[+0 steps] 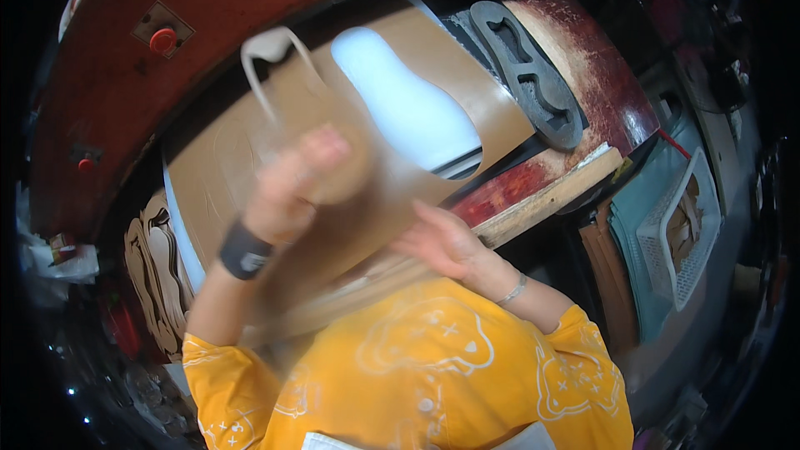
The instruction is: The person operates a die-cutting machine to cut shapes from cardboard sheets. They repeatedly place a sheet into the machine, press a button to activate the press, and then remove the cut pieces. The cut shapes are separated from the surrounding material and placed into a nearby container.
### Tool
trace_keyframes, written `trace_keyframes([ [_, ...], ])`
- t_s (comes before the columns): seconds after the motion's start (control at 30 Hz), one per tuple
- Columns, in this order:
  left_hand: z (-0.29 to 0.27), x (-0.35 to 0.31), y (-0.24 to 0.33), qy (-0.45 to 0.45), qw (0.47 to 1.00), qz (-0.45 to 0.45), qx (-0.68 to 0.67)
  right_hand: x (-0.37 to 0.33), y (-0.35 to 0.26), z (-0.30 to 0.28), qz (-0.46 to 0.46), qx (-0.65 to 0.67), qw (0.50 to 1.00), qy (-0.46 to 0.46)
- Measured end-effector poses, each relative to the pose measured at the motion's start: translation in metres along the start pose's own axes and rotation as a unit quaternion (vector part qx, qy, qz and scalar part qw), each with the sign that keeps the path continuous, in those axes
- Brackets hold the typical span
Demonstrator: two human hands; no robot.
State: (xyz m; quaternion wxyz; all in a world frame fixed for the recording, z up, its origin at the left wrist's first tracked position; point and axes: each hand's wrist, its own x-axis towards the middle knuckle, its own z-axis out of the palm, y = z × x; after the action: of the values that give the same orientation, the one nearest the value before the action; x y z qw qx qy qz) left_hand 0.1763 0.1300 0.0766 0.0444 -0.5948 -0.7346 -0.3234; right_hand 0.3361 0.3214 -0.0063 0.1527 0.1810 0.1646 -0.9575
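My left hand [296,179], with a black band at the wrist, is smeared by motion above a brown sheet [225,192]. Its fingers appear closed on a blurred, tan, sole-shaped piece [343,173]; a pale curved rim stretches up beyond the fingers. How they grip it is unclear. My right hand [446,242] hovers near the sheet's front edge, fingers apart and holding nothing. A sole-shaped opening [404,104] in the sheet shows a bluish-white surface beneath. Fainter curved outlines mark the sheet's left part. Right of the sheet lies a grey sole-shaped cutting die [529,75] with cross bars.
A red machine housing [217,0] with red push buttons [163,41] spans the back. Stacked sole-shaped pieces [154,271] stand at the left. A wooden rail [550,196] runs along the front. At the right, a white plastic basket [690,237] rests on greenish sheets [635,242].
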Motion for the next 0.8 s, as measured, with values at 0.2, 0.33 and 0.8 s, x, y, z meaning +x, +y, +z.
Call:
trace_keyframes([
  [0.2,0.059,-0.036,-0.015,-0.021,1.0,-0.016,0.013,0.012,0.013,0.008,-0.083,0.002,0.996,0.009],
  [0.33,-0.01,-0.004,-0.038,-0.041,0.959,-0.278,-0.047,0.007,0.01,-0.004,-0.151,-0.155,0.972,0.089],
  [0.8,-0.171,-0.047,-0.068,0.52,0.811,-0.186,-0.192,0.022,0.087,0.029,0.024,-0.092,0.995,0.01],
])
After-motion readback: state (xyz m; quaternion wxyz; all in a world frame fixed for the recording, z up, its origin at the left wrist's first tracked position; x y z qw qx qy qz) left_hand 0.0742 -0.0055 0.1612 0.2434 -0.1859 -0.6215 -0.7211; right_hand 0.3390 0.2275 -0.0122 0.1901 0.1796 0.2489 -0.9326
